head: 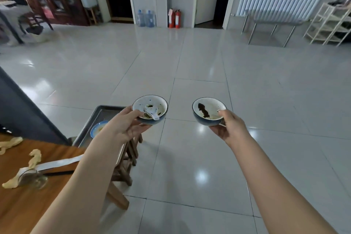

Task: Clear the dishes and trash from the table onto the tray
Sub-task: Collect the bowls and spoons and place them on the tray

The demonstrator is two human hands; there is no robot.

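My left hand (124, 126) holds a small blue-rimmed bowl (150, 105) with a white spoon (152, 113) and food scraps inside, just right of the metal tray (102, 113). My right hand (228, 125) holds a second bowl (208, 109) with a dark smear in it, out over the floor. A small blue plate (96, 128) lies on the tray, which rests on a wooden stool (123, 169). On the wooden table (28, 199) at the lower left lie pale peel scraps (35, 157), a glass cup (33, 178) on its side, a white strip (57, 163) and dark chopsticks (60, 173).
Glossy white floor tiles (190, 62) stretch ahead. A dark panel (22, 112) stands at the left behind the table. Far back are a wooden cabinet (57, 2), water bottles (146, 18), fire extinguishers (174, 18), a metal bench (273, 23) and a white rack (330, 24).
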